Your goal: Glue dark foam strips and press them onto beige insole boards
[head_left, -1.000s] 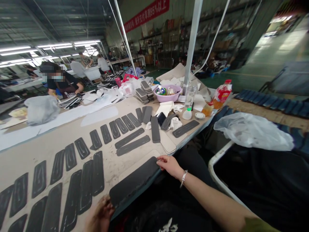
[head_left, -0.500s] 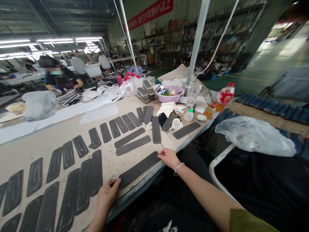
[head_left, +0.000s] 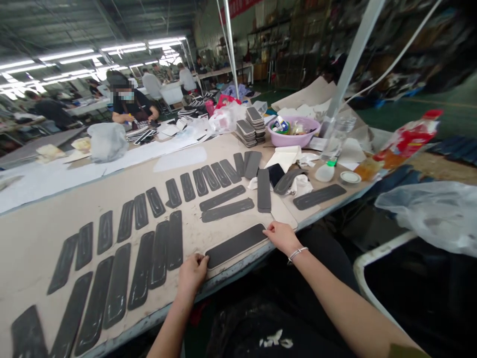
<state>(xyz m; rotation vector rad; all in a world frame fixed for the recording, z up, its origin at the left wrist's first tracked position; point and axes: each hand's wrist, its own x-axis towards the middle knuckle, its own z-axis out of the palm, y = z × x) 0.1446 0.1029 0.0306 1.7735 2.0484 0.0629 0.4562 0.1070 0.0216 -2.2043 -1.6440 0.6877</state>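
Observation:
A long dark grey strip (head_left: 235,245) lies flat on a beige backing piece (head_left: 257,251) at the near edge of the work table (head_left: 44,233). My left hand (head_left: 193,271) presses the strip's near-left end with curled fingers. My right hand (head_left: 282,235) pinches its far-right end; a bracelet sits on that wrist. Left of the strip, rows of several similar dark strips (head_left: 156,253) lie side by side on the table.
Beyond lie more strips (head_left: 264,189), a stack of grey pieces (head_left: 252,127), a purple bowl (head_left: 294,135), a white squeeze bottle (head_left: 325,171), a lid (head_left: 350,177) and a red-capped bottle (head_left: 404,141). A plastic bag (head_left: 436,211) lies right. A person (head_left: 132,102) works further along.
The strip went from hanging over the table's edge to lying flat on the beige piece. Both my hands moved with it, and the camera swung left.

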